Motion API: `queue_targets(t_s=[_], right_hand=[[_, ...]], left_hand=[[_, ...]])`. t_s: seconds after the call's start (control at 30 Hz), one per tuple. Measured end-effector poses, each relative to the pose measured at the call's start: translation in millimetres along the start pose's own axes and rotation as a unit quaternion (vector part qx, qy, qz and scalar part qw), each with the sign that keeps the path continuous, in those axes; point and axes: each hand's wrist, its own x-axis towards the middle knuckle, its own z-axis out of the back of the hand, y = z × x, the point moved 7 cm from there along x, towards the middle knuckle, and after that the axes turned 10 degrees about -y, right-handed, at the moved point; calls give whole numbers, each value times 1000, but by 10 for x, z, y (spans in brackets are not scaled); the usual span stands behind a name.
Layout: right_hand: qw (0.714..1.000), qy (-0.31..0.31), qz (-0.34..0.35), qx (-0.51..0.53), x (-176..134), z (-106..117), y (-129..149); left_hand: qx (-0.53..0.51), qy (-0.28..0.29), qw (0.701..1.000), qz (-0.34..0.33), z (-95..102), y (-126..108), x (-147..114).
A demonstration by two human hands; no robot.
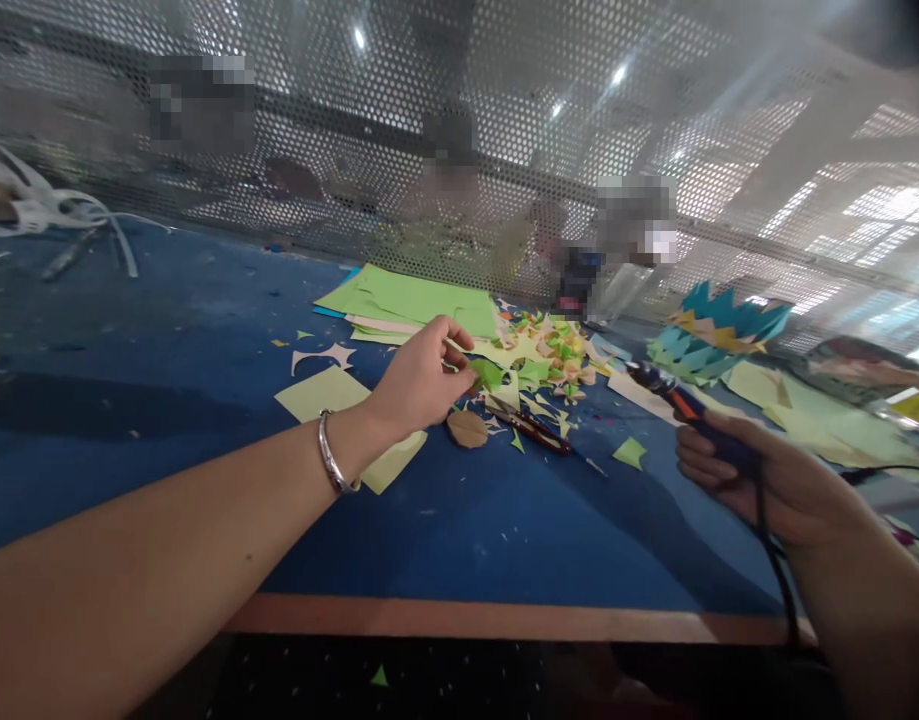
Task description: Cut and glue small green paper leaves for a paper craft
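"Since the right hand (748,475) grips the corded tool (729,440) above the table (444,550), does that keep its tip (639,374) off the clippings (560,345)?"

"Probably. The left hand (421,375) curls at the green scrap (488,374) beside them; whether it's pinching, I can't tell."

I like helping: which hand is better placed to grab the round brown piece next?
Probably the left hand: its fingers are close to the round brown piece, though seemingly touching green paper. The right hand grips a corded tool, farther away.
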Motion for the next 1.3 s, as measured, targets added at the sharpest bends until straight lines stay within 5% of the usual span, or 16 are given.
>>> queue_targets(t_s=[0.1,0.47,0.7,1.03,1.3], right_hand=[[997,46,-4,68,-75,-187,84],[973,67,69,209,-266,-492,328],[975,143,63,158,-200,-801,324],[976,198,78,54,-91,-1089,288],[974,196,93,-66,11,-1135,58]], left_hand=[[-14,14,1000,1,-11,-3,-14],[-84,29,994,65,-63,-86,-88],[-115,36,986,114,-107,-26,-97],[-33,57,995,69,-72,-34,-58],[-1,89,993,74,-98,-81,-80]])
